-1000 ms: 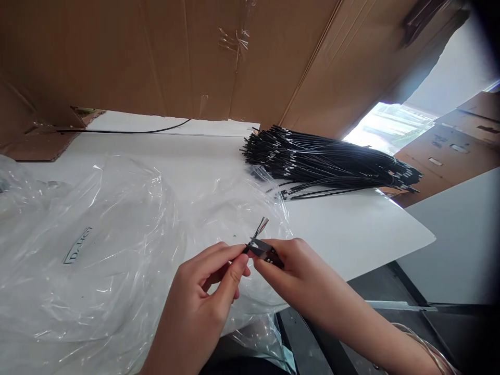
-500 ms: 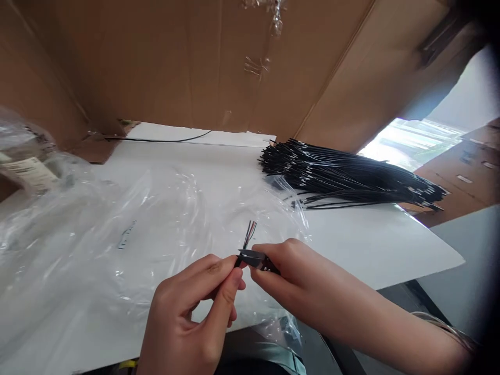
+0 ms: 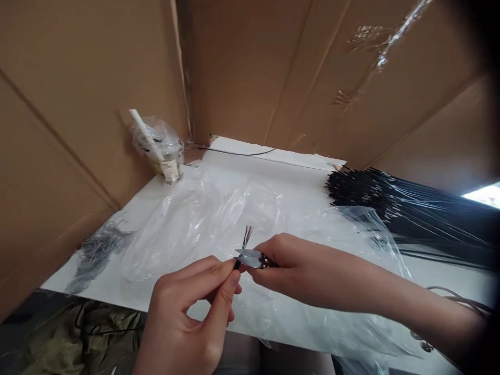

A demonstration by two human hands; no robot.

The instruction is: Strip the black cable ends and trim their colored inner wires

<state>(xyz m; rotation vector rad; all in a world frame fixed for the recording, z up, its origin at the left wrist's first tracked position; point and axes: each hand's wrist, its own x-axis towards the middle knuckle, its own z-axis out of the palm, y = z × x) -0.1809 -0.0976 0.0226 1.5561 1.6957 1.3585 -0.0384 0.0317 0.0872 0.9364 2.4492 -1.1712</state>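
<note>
Between thumb and forefinger, my left hand [image 3: 195, 307] pinches a black cable [image 3: 237, 264] close to its end. Several thin coloured wires [image 3: 247, 237] fan upward out of the cable's jacket. My right hand [image 3: 291, 265] grips a pair of small snips [image 3: 252, 258], whose handles are mostly hidden in the palm. Their pointed blades lie across the cable just above my left fingertips, at the base of the bare wires. The blade tips look slightly apart.
Clear plastic bags [image 3: 219, 219] cover much of the white tabletop [image 3: 297, 169]. A thick bundle of black cables [image 3: 363, 192] lies at the right. A cup with a straw [image 3: 170, 161] stands back left, near a pile of fine strands [image 3: 101, 245]. Cardboard walls [image 3: 242, 67] enclose the table.
My view has swung left, bringing the whole cup and the strand pile into sight. Both hands keep their grips; the snips' blades show more broadly now and sit about the same place on the cable.
</note>
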